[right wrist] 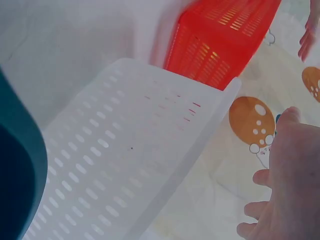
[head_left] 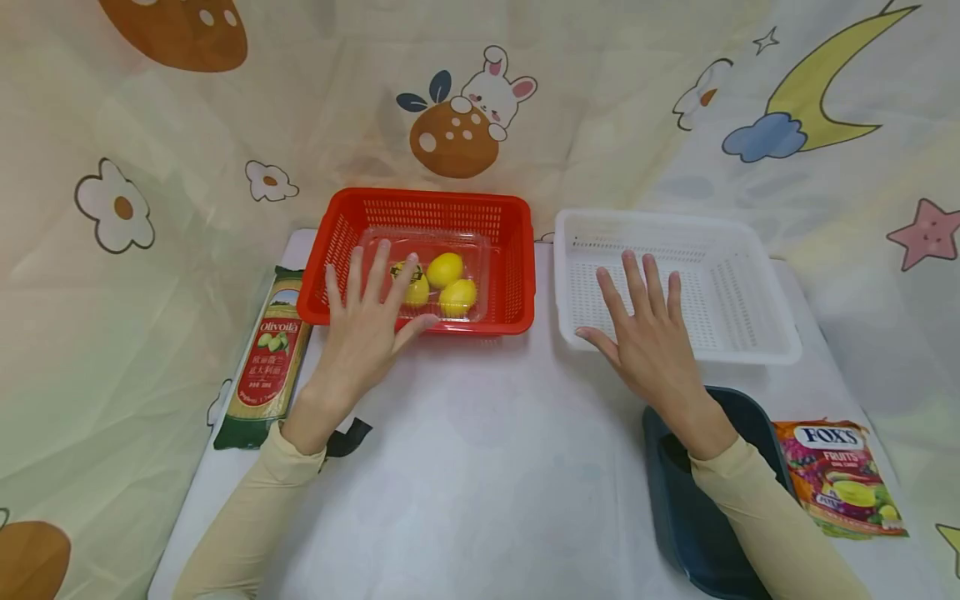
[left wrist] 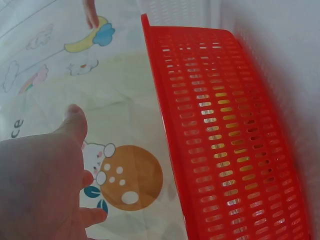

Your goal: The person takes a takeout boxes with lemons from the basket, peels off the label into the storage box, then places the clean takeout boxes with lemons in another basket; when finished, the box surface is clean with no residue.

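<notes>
Lemons [head_left: 445, 271] lie in a clear plastic box [head_left: 420, 237] inside the red basket [head_left: 522, 267], just ahead of my left hand [head_left: 360, 333], which I hold raised and spread wide, gripping nothing. My right hand [head_left: 652, 342], spread likewise, hovers by the white basket [head_left: 783, 350]. A dark bin [head_left: 675, 521] stands below my right wrist; left of my left hand lies a spaghetti pack [head_left: 266, 367].
</notes>
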Available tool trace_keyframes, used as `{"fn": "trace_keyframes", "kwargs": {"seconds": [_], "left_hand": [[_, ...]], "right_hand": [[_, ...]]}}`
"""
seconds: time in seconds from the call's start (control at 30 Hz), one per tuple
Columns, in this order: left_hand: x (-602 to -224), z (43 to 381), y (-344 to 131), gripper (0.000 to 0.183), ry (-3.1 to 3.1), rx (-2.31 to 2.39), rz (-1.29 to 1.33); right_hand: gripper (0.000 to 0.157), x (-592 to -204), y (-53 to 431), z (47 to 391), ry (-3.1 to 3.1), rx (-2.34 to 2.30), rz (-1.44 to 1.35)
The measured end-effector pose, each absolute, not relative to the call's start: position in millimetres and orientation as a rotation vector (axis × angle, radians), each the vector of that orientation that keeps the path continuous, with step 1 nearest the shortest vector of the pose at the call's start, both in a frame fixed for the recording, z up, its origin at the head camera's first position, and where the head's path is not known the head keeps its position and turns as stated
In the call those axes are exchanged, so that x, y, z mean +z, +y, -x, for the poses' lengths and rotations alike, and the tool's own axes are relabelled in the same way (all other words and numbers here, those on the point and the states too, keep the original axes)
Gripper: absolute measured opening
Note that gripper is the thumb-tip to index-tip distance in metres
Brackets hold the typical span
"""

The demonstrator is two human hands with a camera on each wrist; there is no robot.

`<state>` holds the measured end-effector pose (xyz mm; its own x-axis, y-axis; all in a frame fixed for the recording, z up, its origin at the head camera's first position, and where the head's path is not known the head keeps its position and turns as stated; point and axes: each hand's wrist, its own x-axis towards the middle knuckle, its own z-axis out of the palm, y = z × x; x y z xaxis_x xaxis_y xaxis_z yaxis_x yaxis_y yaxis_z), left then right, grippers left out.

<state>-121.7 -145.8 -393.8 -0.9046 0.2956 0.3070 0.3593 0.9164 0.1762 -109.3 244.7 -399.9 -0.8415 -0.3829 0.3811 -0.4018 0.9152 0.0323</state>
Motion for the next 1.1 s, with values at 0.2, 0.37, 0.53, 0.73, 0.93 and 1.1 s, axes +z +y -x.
{"fn": "trace_keyframes", "kwargs": {"seconds": [0.2,0.37,0.53,0.73,0.93,1.1], "left_hand": [[-397,128,-150,0.092,-2.843,-0.379,0.447],[-400,135,-155,0.091,-2.865,-0.436,0.413],[-401,145,-162,0.091,-2.890,-0.541,0.373],[-407,159,-171,0.088,-2.929,-0.653,0.324],[-413,170,-177,0.087,-2.961,-0.742,0.298],[-415,179,-181,0.086,-2.976,-0.781,0.284]], "right_hand": [[0.088,-400,242,110,-2.703,0.090,-0.571],[0.090,-398,239,112,-2.726,0.116,-0.577],[0.086,-395,233,115,-2.764,0.133,-0.578],[0.089,-393,228,118,-2.765,0.179,-0.590],[0.086,-393,222,122,-2.765,0.256,-0.608],[0.087,-393,216,126,-2.775,0.352,-0.621]]}}
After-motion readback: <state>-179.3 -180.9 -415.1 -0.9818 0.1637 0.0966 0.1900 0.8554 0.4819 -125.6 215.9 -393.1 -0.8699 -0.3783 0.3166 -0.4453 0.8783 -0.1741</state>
